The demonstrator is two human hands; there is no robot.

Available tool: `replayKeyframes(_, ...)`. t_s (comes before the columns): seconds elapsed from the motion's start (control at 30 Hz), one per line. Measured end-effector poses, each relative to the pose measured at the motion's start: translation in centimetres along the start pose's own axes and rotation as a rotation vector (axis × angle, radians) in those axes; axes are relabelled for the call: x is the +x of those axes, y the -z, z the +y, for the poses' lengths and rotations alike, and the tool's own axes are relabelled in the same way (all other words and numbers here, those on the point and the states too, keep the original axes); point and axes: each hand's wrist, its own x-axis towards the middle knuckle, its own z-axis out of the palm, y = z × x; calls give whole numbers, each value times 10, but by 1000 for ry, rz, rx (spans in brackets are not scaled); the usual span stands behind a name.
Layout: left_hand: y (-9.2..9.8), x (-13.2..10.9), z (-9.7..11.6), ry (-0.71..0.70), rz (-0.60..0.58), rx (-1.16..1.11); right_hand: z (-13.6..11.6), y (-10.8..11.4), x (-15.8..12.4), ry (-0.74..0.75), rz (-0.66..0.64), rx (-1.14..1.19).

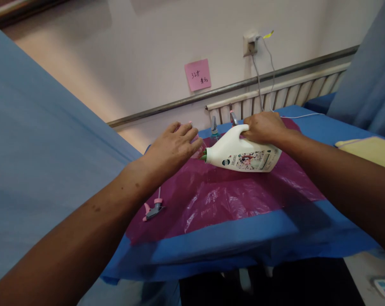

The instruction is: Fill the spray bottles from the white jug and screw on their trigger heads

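My right hand (265, 127) is closed round the handle of a large cream-white detergent jug (230, 151) with a floral label. The jug lies tipped nearly level, its green-rimmed mouth pointing left. At that mouth is a clear pinkish bottle (197, 149), mostly hidden behind my left hand (175, 146). My left fingers curve over the bottle, gripping it; the thumb is hidden. Whether liquid flows between the two is too small to tell. A detached pink-and-grey spray trigger head (154, 209) with its tube lies below my left forearm.
A shiny maroon plastic sheet (218, 202) covers part of the blue-draped table (243, 233). Behind the jug stand a grey-topped spray bottle (214, 127) and a pink-and-grey sprayer (233, 118). A yellow cloth (369, 152) lies right. Blue curtain (36, 148) hangs left; cords run from the socket (250, 45).
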Motion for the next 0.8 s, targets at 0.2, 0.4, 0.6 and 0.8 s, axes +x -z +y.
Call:
replayKeyframes(0.2,2,0,1,-6,1,25,-1,2,-2,-6,-10,0)
replayKeyframes(0.4,2,-5,1,34,-8,3,1,2,-3,-10,-11,7)
replayKeyframes(0.6,-5,-17,5,155,-33,-48,6,2,-7,-15,-7,13)
replayKeyframes(0.8,-18,-31,13,329,-60,-133,13,1,-10,-21,-3,67)
